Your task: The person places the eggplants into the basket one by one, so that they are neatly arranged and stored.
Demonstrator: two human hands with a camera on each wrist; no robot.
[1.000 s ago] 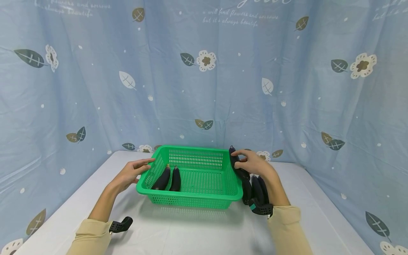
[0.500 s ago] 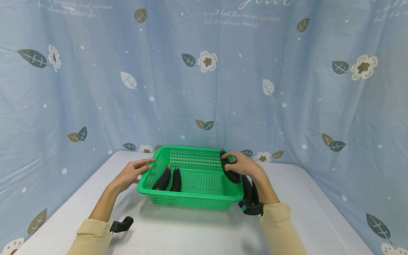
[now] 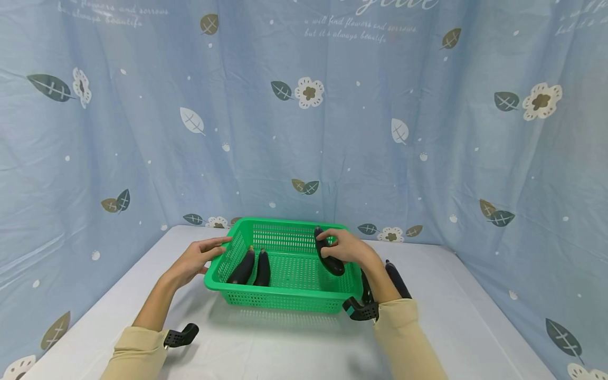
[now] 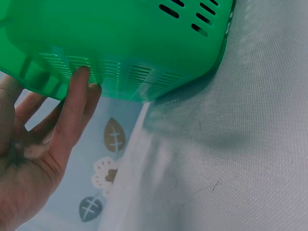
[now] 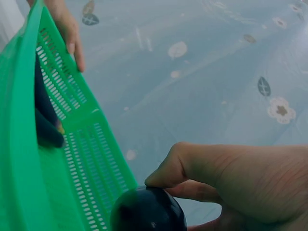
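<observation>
In the head view my right hand (image 3: 349,247) holds a dark purple eggplant (image 3: 328,256) between thumb and fingers, above the right part of a green plastic basket (image 3: 285,292). The rounded end of this eggplant (image 5: 149,211) shows at the bottom of the right wrist view. Two more eggplants (image 3: 243,266) (image 3: 263,268) lie side by side inside the basket at its left. My left hand (image 3: 193,259) touches the basket's left side; the left wrist view shows its fingers (image 4: 77,103) fairly straight against the perforated outer wall.
Right of the basket, another eggplant (image 3: 398,279) lies on the white tablecloth (image 3: 266,348), and dark shapes beside it are partly hidden by my right forearm. A blue patterned curtain (image 3: 304,142) hangs behind the table.
My right hand has carried the eggplant leftward from the basket's right rim to over its inside. The left hand and the basket have stayed in place.
</observation>
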